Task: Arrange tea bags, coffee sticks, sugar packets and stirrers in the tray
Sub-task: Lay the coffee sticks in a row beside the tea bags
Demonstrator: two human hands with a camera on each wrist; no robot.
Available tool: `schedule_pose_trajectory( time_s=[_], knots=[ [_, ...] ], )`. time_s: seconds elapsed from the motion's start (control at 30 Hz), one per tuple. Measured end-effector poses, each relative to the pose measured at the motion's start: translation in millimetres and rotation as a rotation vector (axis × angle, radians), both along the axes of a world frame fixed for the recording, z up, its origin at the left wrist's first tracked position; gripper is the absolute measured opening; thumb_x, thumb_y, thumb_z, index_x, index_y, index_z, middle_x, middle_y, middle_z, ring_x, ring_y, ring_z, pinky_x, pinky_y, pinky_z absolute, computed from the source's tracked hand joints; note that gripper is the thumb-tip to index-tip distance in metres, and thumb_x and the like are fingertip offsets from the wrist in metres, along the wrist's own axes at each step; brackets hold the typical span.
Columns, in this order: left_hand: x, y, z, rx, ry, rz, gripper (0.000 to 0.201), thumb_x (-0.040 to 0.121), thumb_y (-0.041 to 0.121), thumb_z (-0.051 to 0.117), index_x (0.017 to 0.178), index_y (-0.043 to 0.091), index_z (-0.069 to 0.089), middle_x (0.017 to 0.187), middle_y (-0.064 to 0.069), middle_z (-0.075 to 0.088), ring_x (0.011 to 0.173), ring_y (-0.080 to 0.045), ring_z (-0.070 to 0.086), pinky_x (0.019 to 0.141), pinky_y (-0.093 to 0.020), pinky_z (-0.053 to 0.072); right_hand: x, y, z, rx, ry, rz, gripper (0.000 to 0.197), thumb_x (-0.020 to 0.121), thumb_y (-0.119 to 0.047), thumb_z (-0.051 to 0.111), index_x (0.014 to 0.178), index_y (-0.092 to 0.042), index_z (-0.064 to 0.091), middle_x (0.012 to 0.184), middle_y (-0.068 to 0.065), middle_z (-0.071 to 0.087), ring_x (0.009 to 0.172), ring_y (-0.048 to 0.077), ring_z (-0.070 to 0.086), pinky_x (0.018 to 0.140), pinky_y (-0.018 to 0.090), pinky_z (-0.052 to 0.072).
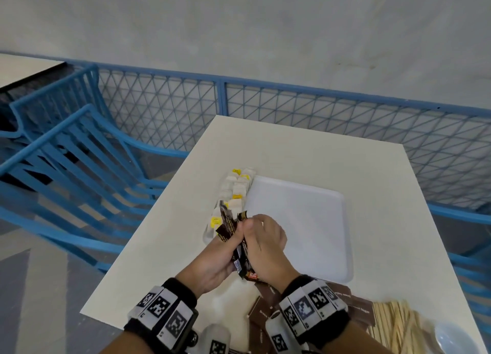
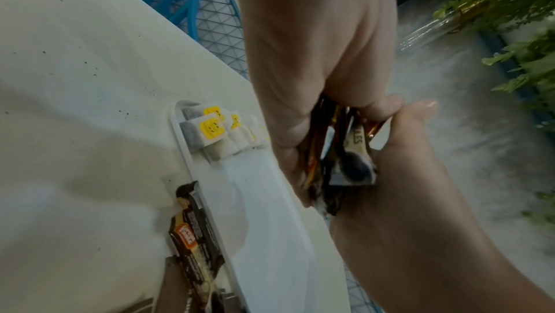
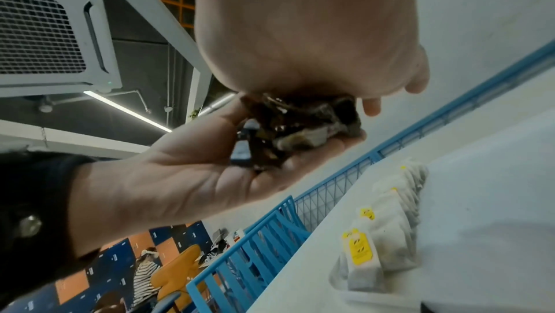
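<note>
Head view: I had both hands up over the near-left corner of the white tray (image 1: 313,220), w/ a bundle of dark coffee sticks (image 1: 233,234) between them; left hand (image 1: 212,263) cupped under the bundle w/ thumb over it, right hand (image 1: 265,244) curled round it from the other side. Tea bags (image 1: 235,191) lay in a row along the tray's left edge, brown sugar packets (image 1: 268,308) and wooden stirrers (image 1: 396,319) sat on the table near me, not in the tray yet. Left wrist view: the sticks (image 2: 336,152) were squeezed between the two hands, ends uneven; another coffee stick (image 2: 195,230) lay on the table just beside the tray rim (image 2: 192,175). Right wrist view: left palm (image 3: 210,175) mostly flat under the bundle (image 3: 294,133), right-hand fingers (image 3: 372,106) hooked over the top. My read: sticks were light, glossy film, prob slippery against each other, floppy at the crimped ends, so they'd fan out if gripped loosely. Best to hold mid-length w/ fingers wrapped round the whole stack, tap ends level, then lay them flat beside the tea bags.
</note>
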State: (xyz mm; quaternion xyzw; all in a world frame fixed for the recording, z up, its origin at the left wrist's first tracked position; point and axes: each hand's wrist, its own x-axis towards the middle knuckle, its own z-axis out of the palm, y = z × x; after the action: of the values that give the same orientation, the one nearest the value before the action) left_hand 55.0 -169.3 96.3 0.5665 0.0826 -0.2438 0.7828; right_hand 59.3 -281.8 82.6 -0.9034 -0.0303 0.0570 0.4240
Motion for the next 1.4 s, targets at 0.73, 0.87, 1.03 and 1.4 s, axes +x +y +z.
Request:
schedule_pose_trajectory(
  time_s=[0.73,0.87,1.03,1.4],
  knots=[
    [44,67,-29,0.207,-0.224,0.021,0.020,0.081,0.013,0.068,0.099,0.004,0.063,0.067,0.010,0.068,0.063,-0.003,0.063,0.056,-0.017,0.047,-48,10,-52,-0.352,0.266,0.739,0.045,0.087,-0.051,0.048,0.115,-0.016,0.046,0.110,0.007,0.052,0.092,0.018,0.049,0.082,0.033,0.040],
    [50,73,-32,0.179,-0.196,-0.013,0.031,0.073,0.025,0.073,0.098,0.007,0.066,0.076,0.004,0.071,0.072,-0.008,0.065,0.057,-0.019,0.050,-63,18,-80,-0.404,0.609,0.742,0.026,0.087,-0.026,0.028,0.095,-0.013,0.048,0.089,0.008,0.059,0.075,0.023,0.061,0.067,0.032,0.054],
    [58,81,-40,0.186,-0.149,-0.043,0.038,0.064,0.038,0.081,0.092,0.015,0.069,0.078,0.002,0.071,0.075,-0.009,0.065,0.057,-0.023,0.049,-52,24,-78,-0.486,0.391,0.831,0.029,0.095,-0.018,0.046,0.118,-0.002,0.051,0.120,0.019,0.053,0.112,0.032,0.052,0.097,0.046,0.043],
    [74,84,-48,0.192,-0.127,-0.123,0.006,0.081,0.014,0.069,0.085,0.010,0.067,0.068,0.003,0.068,0.066,-0.011,0.063,0.058,-0.019,0.050,1,32,-84,-0.449,0.212,0.309,0.042,0.090,-0.029,0.056,0.126,-0.010,0.050,0.126,0.008,0.052,0.117,0.025,0.048,0.097,0.030,0.035]
  ],
)
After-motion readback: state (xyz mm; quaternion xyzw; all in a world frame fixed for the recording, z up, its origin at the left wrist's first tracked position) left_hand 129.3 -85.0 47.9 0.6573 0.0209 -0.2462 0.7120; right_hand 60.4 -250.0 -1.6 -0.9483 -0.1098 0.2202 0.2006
